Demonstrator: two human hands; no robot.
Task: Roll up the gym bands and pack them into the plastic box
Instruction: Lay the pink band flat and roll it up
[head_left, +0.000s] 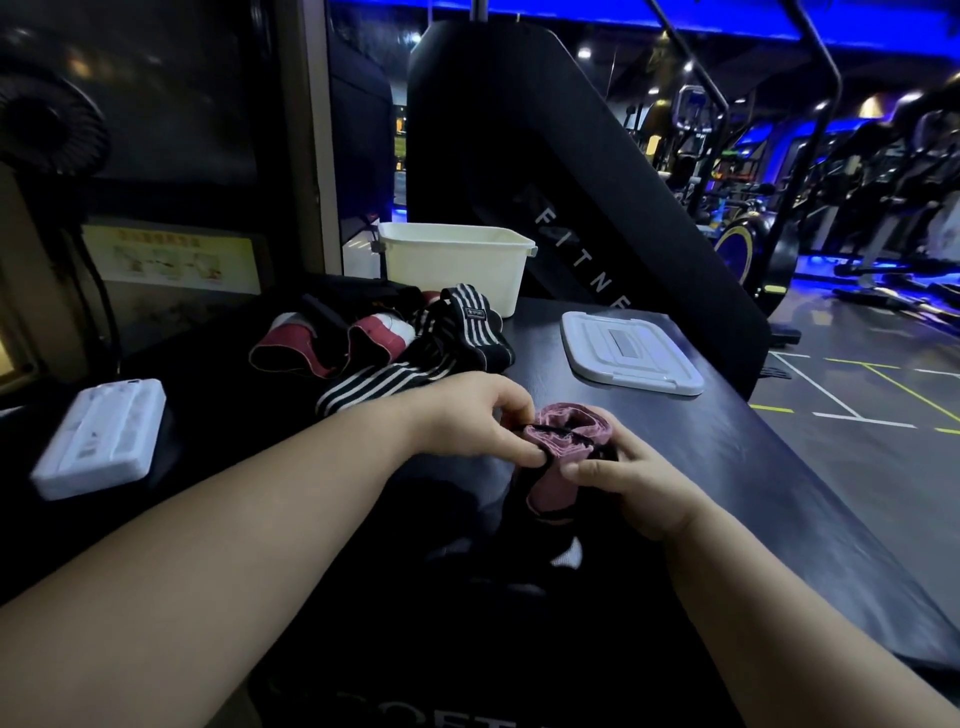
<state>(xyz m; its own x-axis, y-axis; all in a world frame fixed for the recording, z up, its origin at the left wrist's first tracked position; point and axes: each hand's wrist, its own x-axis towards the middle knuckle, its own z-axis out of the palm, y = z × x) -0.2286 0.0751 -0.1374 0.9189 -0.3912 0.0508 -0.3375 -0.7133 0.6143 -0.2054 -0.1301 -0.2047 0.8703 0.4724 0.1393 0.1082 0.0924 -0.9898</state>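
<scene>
A pink gym band (563, 434) with a black edge is partly rolled into a coil in front of me, above the dark table (727, 467). My left hand (475, 415) pinches the roll's left side, and my right hand (623, 480) grips its right side and the loose tail hanging below. Behind them lies a pile of loose bands: a black-and-white striped one (415, 376) and a maroon one (379, 338). The white plastic box (452, 265) stands open at the table's far edge. Its white lid (628, 351) lies flat to the right.
A white rectangular case (101, 436) sits on the left of the table. A large black machine panel (571, 171) rises behind the box. Gym floor with exercise machines (857, 171) lies to the right, past the table's edge.
</scene>
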